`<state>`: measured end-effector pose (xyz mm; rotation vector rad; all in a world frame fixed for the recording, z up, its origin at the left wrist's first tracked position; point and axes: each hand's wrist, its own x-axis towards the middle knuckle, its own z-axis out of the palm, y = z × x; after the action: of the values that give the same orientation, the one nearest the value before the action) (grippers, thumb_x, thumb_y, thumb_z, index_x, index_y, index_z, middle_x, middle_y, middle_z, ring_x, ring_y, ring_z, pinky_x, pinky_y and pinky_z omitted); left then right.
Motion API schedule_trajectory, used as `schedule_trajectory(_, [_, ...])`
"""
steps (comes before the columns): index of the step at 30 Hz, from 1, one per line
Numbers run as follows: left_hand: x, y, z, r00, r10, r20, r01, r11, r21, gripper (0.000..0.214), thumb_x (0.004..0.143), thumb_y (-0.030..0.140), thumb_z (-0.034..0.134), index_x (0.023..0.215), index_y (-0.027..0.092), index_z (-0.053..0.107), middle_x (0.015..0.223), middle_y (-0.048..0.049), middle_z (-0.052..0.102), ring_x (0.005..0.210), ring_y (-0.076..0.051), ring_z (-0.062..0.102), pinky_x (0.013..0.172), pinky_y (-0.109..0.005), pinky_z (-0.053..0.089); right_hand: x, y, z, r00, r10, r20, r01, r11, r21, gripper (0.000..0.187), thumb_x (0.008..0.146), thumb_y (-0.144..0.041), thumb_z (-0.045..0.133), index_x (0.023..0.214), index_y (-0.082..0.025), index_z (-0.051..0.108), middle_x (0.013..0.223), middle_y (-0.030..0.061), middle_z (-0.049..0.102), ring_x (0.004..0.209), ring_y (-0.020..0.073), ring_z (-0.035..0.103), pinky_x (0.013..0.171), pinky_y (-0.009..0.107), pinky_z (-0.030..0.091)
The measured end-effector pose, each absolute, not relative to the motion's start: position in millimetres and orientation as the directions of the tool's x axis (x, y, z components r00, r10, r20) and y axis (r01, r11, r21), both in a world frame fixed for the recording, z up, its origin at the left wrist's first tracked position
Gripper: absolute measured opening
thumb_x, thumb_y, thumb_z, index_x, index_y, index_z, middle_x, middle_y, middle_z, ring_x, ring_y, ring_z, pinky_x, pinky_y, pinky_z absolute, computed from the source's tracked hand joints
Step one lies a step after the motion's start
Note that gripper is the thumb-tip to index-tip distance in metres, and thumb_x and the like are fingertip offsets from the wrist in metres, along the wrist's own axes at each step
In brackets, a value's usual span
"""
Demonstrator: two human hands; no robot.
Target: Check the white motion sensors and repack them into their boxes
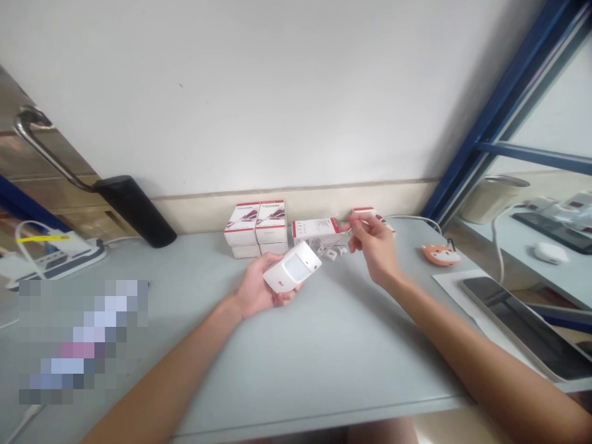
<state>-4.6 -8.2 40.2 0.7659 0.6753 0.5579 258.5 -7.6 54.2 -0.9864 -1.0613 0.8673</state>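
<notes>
A white motion sensor (293,269) with a pale rectangular window rests in my left hand (253,288), fingers wrapped around its sides, raised over the grey-blue desk. Between the pinched fingers of my right hand (377,248) is a thin screwdriver (337,239). Its slim metal shaft slants down toward the sensor's upper end; whether the tip touches it I cannot tell. My right fingers cover its handle. Small white parts (330,253) lie on the desk just behind the shaft.
Stacked red-and-white boxes (256,228) stand against the wall, with another box (316,229) beside them. A black cylinder (135,211) leans at the left near a power strip (60,265). Rightward are an orange animal-shaped item (441,254), a phone (527,327) and a blue-framed mirror (497,145).
</notes>
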Motion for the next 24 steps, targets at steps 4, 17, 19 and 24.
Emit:
schedule_trajectory(4, [-5.3, -6.7, 37.2, 0.655, 0.671, -0.348, -0.223, 0.611, 0.759, 0.047, 0.088, 0.052, 0.053, 0.107, 0.011, 0.066, 0.078, -0.0124, 0.067, 0.055, -0.016, 0.048, 0.051, -0.026, 0.029, 236.3, -20.1, 44.1, 0.13, 0.958, 0.255, -0.042, 0.262, -0.964, 0.03, 0.091, -0.052, 0.071, 0.097, -0.023, 0.067, 0.094, 0.0025, 0.078, 0.048, 0.0109, 0.057, 0.052, 0.03, 0.045])
schedule_trajectory(17, [-5.9, -5.5, 28.3, 0.672, 0.681, -0.29, -0.261, 0.584, 0.769, 0.046, 0.091, 0.051, 0.053, 0.111, 0.012, 0.067, 0.078, -0.0137, 0.069, 0.059, -0.018, 0.053, 0.05, -0.026, 0.029, 213.5, -41.9, 28.3, -0.049, 0.95, 0.308, 0.358, 0.304, -0.883, 0.023, 0.105, -0.039, 0.047, 0.105, -0.029, 0.068, 0.07, -0.0016, 0.071, 0.061, 0.0227, 0.069, 0.066, 0.037, 0.05])
schedule_trajectory(19, [-5.3, -6.2, 30.0, 0.684, 0.671, -0.285, -0.259, 0.589, 0.766, 0.047, 0.09, 0.051, 0.053, 0.11, 0.011, 0.068, 0.08, -0.014, 0.069, 0.058, -0.017, 0.052, 0.051, -0.026, 0.029, 215.6, -41.4, 34.1, -0.062, 0.946, 0.319, 0.442, 0.313, -0.841, 0.026, 0.106, -0.039, 0.045, 0.109, -0.029, 0.069, 0.068, -0.0013, 0.07, 0.064, 0.0238, 0.069, 0.067, 0.037, 0.049])
schedule_trajectory(24, [-2.8, -8.0, 35.1, 0.695, 0.663, -0.278, -0.266, 0.596, 0.757, 0.049, 0.087, 0.052, 0.055, 0.111, 0.011, 0.066, 0.082, -0.0128, 0.067, 0.055, -0.015, 0.051, 0.053, -0.026, 0.03, 241.0, -24.6, 53.5, -0.208, 0.87, 0.446, 0.698, 0.452, -0.556, 0.031, 0.106, -0.041, 0.048, 0.124, -0.032, 0.071, 0.12, 0.0056, 0.078, 0.099, 0.0291, 0.073, 0.083, 0.041, 0.051])
